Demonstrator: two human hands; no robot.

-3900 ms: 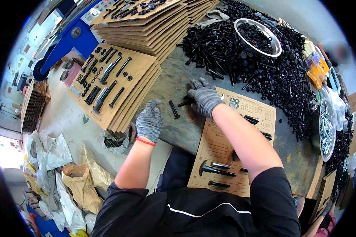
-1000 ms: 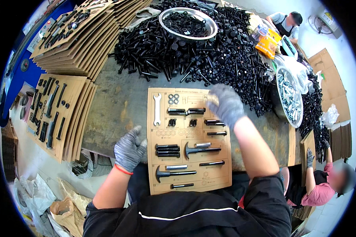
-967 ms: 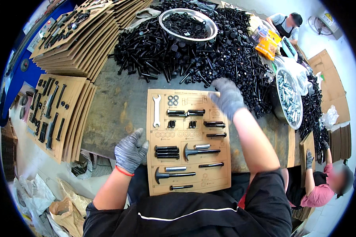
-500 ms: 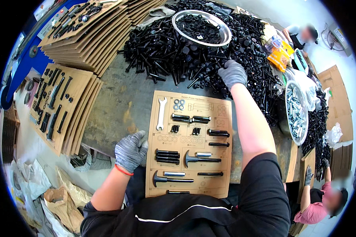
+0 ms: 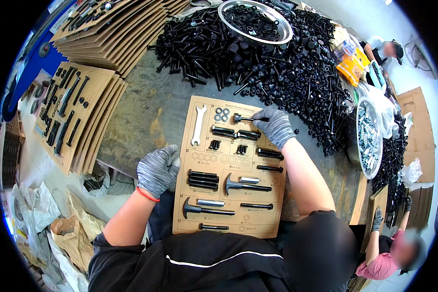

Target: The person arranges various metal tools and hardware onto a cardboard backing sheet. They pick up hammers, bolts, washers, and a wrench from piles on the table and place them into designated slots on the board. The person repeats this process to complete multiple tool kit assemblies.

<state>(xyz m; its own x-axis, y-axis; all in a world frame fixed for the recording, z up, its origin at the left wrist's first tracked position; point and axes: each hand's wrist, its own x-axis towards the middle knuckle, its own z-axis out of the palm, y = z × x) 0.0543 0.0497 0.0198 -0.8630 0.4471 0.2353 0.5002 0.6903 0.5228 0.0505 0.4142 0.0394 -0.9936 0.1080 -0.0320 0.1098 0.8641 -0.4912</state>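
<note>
A brown cardboard hardware card [image 5: 214,192] lies in front of me, its near end at my body. Attached to it are a flat wrench [image 5: 198,125], several washers [image 5: 222,115], black bolts [image 5: 203,180], silver sleeves [image 5: 210,202] and two hook-headed bolts [image 5: 248,186]. At the card's upper right, my right hand [image 5: 273,127], in a grey glove, pinches a black bolt [image 5: 243,118] lying crosswise over the printed outlines. My left hand [image 5: 158,170], also gloved, is curled closed beside the card's left edge; whatever its fingers hold is hidden.
A heap of black bolts and nuts [image 5: 287,73] covers the table's far side, with a metal bowl [image 5: 291,36] on it. Filled cards stand stacked [image 5: 95,131] at left. Silver parts fill a bowl [image 5: 370,141] at right. Two people [image 5: 379,263] [image 5: 377,44] are at the right.
My right hand has come back from the heap to the card's upper right, bringing a black bolt. The left hand stays closed beside the card, slightly higher in view.
</note>
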